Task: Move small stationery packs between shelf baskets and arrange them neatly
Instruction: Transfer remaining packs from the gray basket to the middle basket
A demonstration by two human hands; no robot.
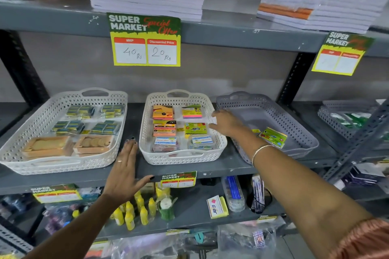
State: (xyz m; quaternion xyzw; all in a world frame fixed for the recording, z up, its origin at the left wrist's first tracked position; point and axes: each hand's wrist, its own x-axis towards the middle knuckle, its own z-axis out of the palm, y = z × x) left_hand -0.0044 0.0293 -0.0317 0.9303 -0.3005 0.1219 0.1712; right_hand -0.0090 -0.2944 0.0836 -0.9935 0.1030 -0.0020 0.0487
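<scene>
A white middle basket (147, 149) holds several small packs in two columns: orange sticky notes (163, 112), a pink-and-green pack (192, 111), a yellow-green pack (195, 129) and two clear boxes at the front. My right hand (226, 122) rests open on this basket's right rim, holding nothing. The grey basket (303, 130) to the right contains one colourful pack (273, 137). My left hand (124, 171) lies flat and open on the shelf between the middle basket and a larger white basket (27, 132) of blue-yellow packs and wooden pieces.
Stacks of paper fill the shelf above, with price tags (145, 42) hanging from its edge. Yellow bottles (134, 210), a boxed eraser (216, 207) and pens lie on the shelf below. Another grey basket (332, 118) sits far right behind a slanted metal brace.
</scene>
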